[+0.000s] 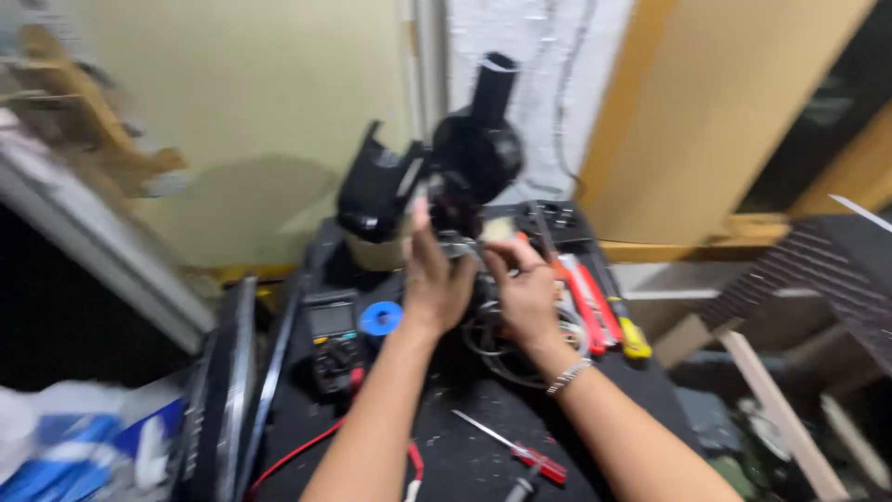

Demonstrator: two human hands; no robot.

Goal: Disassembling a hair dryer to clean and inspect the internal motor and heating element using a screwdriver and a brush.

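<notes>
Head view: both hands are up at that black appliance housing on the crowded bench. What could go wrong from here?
1. The black housing stands tall, with an opened part at its left side; both the left hand and the right hand work at its base, so it might tip.
2. The coiled wire lies under the right wrist and could snag.
3. The red-handled screwdriver and the multimeter sit near the forearms and might be knocked.

Both forearms reach fwd from bottom edge, converging. Left hand raised, back toward camera, fingers curled, one finger pointing up. Right hand just beside it, knuckles up, fingers bent inward, bracelet at wrist. Hands nearly touching; motion blur hides grip detail.
</notes>
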